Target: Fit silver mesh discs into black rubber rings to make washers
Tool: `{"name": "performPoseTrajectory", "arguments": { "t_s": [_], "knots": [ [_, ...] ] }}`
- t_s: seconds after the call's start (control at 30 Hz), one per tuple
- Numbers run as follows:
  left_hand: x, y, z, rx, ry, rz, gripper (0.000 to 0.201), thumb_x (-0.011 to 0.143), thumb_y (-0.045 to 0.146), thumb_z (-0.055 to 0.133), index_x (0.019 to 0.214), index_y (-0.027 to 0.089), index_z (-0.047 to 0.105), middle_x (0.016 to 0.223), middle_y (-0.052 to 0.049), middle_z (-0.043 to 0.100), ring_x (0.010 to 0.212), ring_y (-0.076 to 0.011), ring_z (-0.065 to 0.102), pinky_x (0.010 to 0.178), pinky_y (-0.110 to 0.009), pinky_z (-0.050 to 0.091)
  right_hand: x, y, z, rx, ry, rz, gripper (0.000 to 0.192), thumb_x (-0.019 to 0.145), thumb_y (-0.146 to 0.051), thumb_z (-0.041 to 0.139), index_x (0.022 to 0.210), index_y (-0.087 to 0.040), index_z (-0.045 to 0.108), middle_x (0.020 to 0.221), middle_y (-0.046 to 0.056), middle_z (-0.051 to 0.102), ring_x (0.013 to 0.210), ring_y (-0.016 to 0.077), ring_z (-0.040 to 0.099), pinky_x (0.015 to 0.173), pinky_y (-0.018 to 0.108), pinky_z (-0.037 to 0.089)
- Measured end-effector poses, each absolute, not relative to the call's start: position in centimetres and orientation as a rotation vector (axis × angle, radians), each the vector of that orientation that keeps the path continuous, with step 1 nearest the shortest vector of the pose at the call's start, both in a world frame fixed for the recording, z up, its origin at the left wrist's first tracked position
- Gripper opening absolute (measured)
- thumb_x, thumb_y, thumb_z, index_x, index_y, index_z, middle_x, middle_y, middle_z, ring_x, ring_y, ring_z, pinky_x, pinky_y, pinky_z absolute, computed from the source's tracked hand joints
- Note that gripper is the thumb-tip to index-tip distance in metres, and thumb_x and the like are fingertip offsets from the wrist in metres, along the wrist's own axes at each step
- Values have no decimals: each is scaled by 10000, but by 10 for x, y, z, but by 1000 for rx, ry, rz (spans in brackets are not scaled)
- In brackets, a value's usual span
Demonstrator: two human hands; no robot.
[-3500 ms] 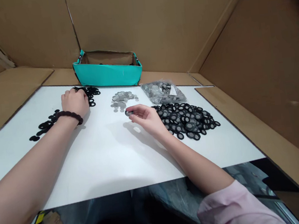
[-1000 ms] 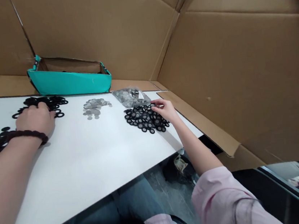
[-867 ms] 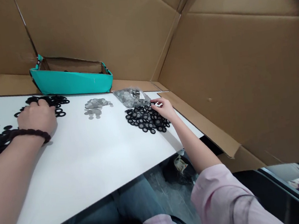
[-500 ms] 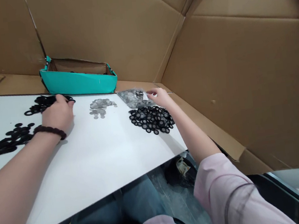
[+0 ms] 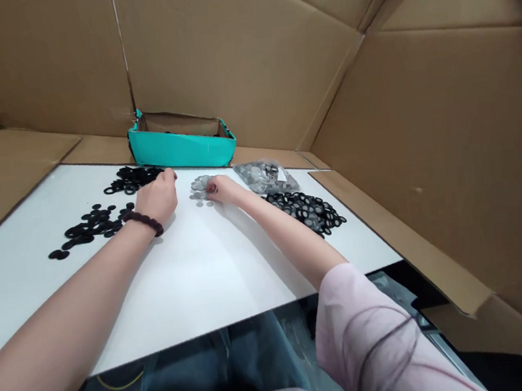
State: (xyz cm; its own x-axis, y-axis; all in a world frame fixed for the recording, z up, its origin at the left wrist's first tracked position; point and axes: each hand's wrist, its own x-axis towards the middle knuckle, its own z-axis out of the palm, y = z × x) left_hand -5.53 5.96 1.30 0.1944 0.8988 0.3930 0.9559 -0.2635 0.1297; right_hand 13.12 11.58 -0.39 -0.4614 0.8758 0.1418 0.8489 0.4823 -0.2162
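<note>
My left hand (image 5: 156, 197) is closed at the right end of a pile of black rings (image 5: 130, 181). Its fingertips face away from me, so whatever they hold is hidden. On the small heap of translucent grey discs (image 5: 201, 182), my right hand (image 5: 225, 189) has its thumb and fingers curled together. Whether a disc is between them is too small to make out. Loose flat black discs and rings (image 5: 91, 226) lie left of my left wrist. Beyond my right forearm is a pile of black rings with grey centres (image 5: 308, 209).
A clear plastic bag (image 5: 259, 177) of grey discs lies behind the ring pile. At the back of the white board (image 5: 195, 279) stands a turquoise-sided open box (image 5: 183, 149) with dark items inside. Cardboard walls (image 5: 235, 59) surround the back and right.
My right hand has moved left from beside the plastic bag to the grey discs, its fingers now curled. My left hand stays by the black rings. The view has shifted left.
</note>
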Motion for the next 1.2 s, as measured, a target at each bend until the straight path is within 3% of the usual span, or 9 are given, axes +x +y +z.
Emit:
{"name": "performPoseTrajectory", "arguments": {
  "t_s": [0.23, 0.37, 0.6, 0.8, 0.93, 1.2],
  "knots": [
    [-49, 55, 12, -2393, -1748, -524, 353, 888, 176, 250, 1122, 113, 507, 992, -171, 633, 845, -291, 629, 670, -359, 427, 135, 107, 9, -1593, -2302, 253, 178, 728, -93, 544, 864, -120, 656, 782, 62, 668, 748, 165, 609, 709, 245, 424],
    [-46, 54, 11, -2457, -1746, -559, 346, 901, 225, 257, 1113, 136, 517, 936, -155, 659, 814, -295, 629, 665, -362, 418, 140, 102, 13, -1638, -2134, 393, 131, 736, -83, 529, 815, -119, 626, 678, 43, 658, 619, 132, 602, 694, 243, 441],
    [-35, 48, 13, -2598, -1897, -965, 325, 887, 254, 284, 1117, 164, 496, 759, -85, 631, 710, -226, 587, 650, -309, 397, 156, 96, 17, -1507, -1935, 451, 42, 719, -130, 532, 708, -141, 571, 760, 37, 635, 591, 105, 558, 637, 244, 453],
    [-17, 38, 8, -2919, -1955, -1214, 262, 836, 201, 308, 1015, 183, 499, 629, 2, 541, 613, -159, 521, 628, -270, 390, 161, 32, 6, -1286, -1620, 1035, 87, 699, -116, 505, 766, -145, 552, 685, 3, 583, 468, 66, 476, 412, 183, 378],
    [-7, 31, 5, -3130, -1892, -1227, 263, 827, 214, 329, 1052, 190, 463, 562, 40, 500, 537, -135, 482, 591, -255, 382, 159, -4, -10, -1243, -1484, 1303, 135, 672, -139, 586, 807, -137, 577, 623, -15, 602, 434, 45, 432, 402, 169, 343],
    [1, 28, -1, -3381, -1756, -1136, 371, 819, 306, 342, 1056, 154, 583, 566, 16, 490, 484, -119, 426, 507, -241, 352, 164, 6, -20, -1174, -1234, 1491, 312, 605, -149, 719, 880, -120, 574, 615, -19, 643, 454, 39, 433, 425, 172, 326]
  ]
}}
